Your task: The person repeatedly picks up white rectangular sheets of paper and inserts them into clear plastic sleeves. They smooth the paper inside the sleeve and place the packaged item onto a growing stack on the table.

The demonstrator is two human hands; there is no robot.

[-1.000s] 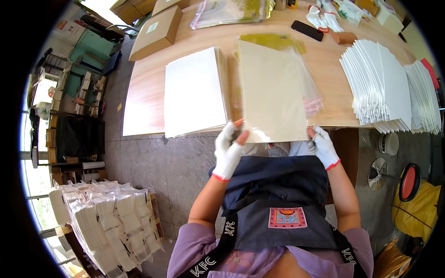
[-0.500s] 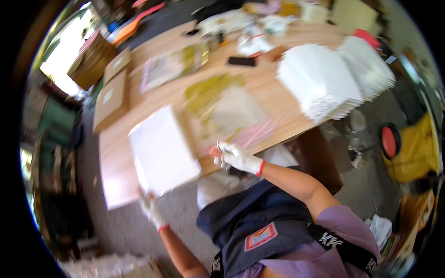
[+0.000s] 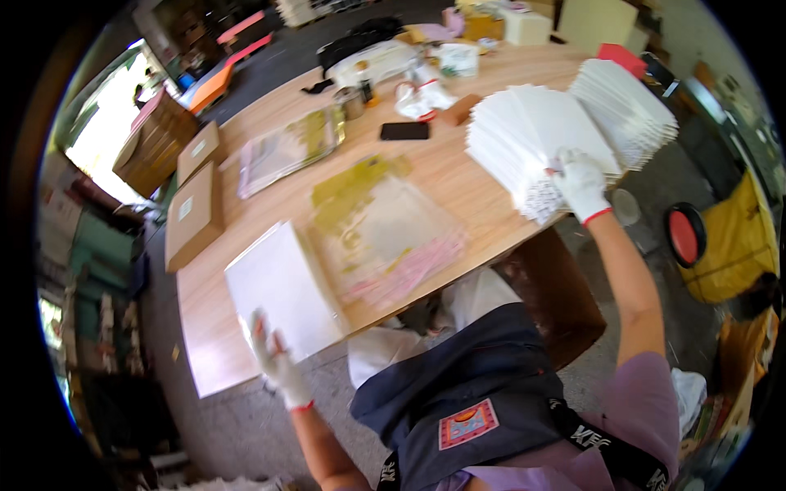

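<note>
Lying under half-curled fingers of right hand (image 3: 582, 185): fanned white sheets (image 3: 536, 123); grip cannot be told. At spread fingers of left hand (image 3: 283, 368): flat white stack (image 3: 282, 282); nothing seen held. Extra sheets could be dragged loose by uneven pinching.

Black phone (image 3: 404, 131) lies near can (image 3: 350, 105). Black-rimmed red disc (image 3: 681, 234) beside yellow sack (image 3: 735, 241). Brown carton (image 3: 200, 225) at left.

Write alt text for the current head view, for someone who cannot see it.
A white-gloved right hand is at a fanned stack of white sheets on a wooden table; the gloved left hand, blurred, is by the left edge of another white stack. Between the stacks lies clear and gold plastic packaging, with a black phone beyond.
</note>
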